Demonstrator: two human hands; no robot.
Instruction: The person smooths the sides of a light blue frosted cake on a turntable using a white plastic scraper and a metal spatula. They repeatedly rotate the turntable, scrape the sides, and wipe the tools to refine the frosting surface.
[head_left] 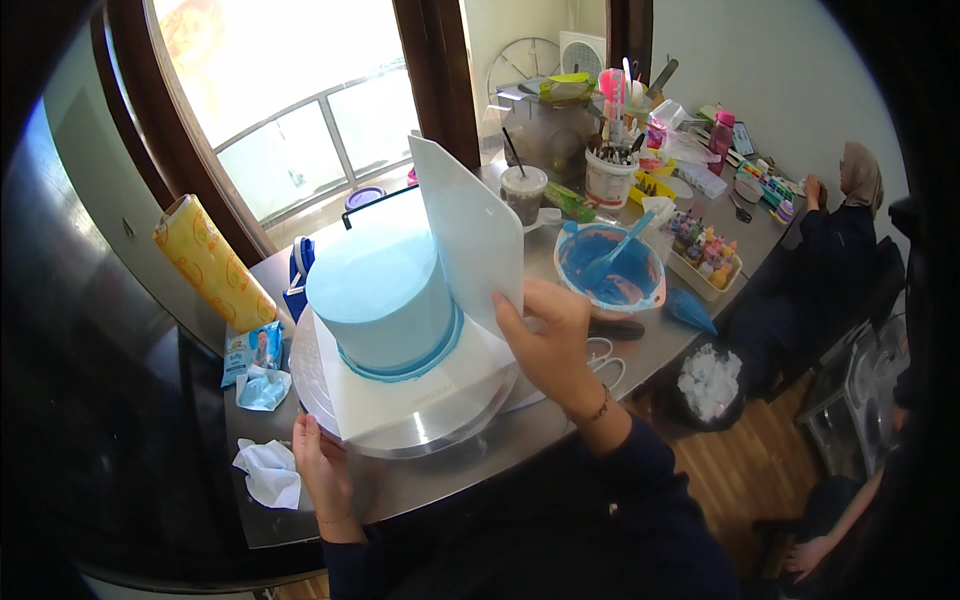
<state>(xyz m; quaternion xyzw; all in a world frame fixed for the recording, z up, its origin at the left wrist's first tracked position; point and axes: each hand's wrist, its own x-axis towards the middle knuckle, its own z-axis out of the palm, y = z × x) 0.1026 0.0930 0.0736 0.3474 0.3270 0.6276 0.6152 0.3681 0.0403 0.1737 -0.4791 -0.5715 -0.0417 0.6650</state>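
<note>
A round cake coated in smooth pale blue frosting stands on a white board. Darker blue frosting rings its base. Beneath the board is a silver turntable. My left hand grips the turntable's near left rim, thumb on top. In my right hand is a tall, flat white cake scraper, held upright by its right edge along the cake's right side. Whether the scraper touches the frosting I cannot tell.
Right of the cake sit a bowl of blue frosting with a spatula, a blue piping bag and scissors. Colour bottles fill a tray. Crumpled tissue and a yellow roll are left. A person sits far right.
</note>
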